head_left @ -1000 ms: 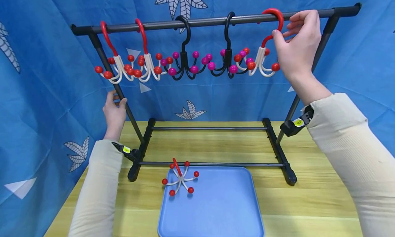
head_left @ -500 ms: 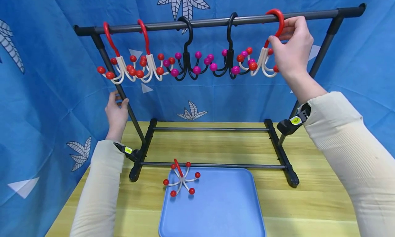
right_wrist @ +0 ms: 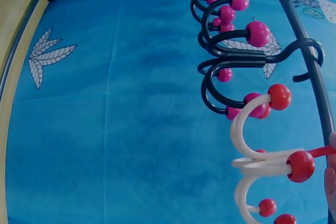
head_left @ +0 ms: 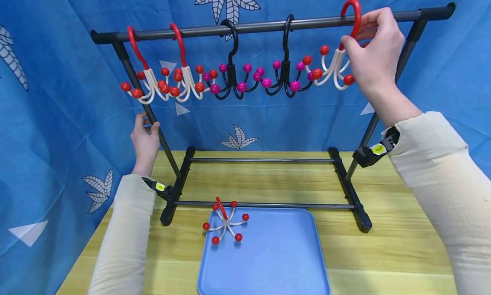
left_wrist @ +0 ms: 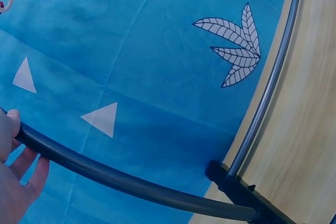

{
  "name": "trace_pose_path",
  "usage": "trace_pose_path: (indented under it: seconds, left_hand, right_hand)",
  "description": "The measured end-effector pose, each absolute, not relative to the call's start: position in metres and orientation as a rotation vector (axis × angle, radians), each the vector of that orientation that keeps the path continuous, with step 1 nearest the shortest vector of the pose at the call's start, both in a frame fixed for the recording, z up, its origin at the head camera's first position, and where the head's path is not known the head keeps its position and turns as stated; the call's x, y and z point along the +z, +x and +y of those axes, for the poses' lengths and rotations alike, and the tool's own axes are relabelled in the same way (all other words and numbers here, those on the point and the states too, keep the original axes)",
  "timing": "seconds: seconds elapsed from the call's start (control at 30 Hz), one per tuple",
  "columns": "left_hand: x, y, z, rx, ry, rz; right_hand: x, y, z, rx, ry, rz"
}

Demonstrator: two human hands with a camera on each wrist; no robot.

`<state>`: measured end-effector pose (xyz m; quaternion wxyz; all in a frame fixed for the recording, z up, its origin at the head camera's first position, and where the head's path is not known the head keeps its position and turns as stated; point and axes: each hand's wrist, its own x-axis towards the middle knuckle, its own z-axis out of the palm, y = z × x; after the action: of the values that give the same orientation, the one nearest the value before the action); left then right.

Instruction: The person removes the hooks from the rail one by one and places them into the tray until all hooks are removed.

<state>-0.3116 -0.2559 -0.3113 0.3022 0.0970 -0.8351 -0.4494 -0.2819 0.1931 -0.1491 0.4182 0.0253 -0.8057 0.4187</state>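
Note:
High at the right end of the rack, my right hand (head_left: pixel 377 52) pinches the red hook (head_left: pixel 356 20) of a white multi-arm hanger (head_left: pixel 337 65) with red ball tips. The hook's curve stands above the top rail (head_left: pixel 261 27); whether its tip is clear of the rail I cannot tell. In the right wrist view this hanger's white arms (right_wrist: pixel 268 163) hang beside the black hangers. My left hand (head_left: pixel 145 143) holds the rack's left upright (left_wrist: pixel 126 180), thumb on one side and fingers on the other.
Two black hangers with pink balls (head_left: pixel 284 75) and two white ones with red balls (head_left: pixel 186 84) hang along the rail. Another red-and-white hanger (head_left: pixel 226 223) lies on the blue tray (head_left: pixel 268 256). Behind the rack hangs a blue curtain (head_left: pixel 268 124).
My right hand has raised the red-and-white hanger and shifted it right along the rail, away from the black one beside it. My left hand stays on the upright.

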Motion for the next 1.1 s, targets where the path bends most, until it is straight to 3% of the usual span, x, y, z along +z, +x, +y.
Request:
trace_pose_path:
  seconds: [0.53, 1.1]
  left_hand:
    - [-0.312, -0.311, -0.257, -1.163, 0.256, -2.220]
    - [-0.313, -0.312, -0.255, -1.148, 0.253, -2.217]
  right_hand:
    - [-0.160, -0.264, 0.208, 1.041, 0.068, -2.001]
    - [-0.227, -0.256, 0.198, 1.021, 0.119, -2.111]
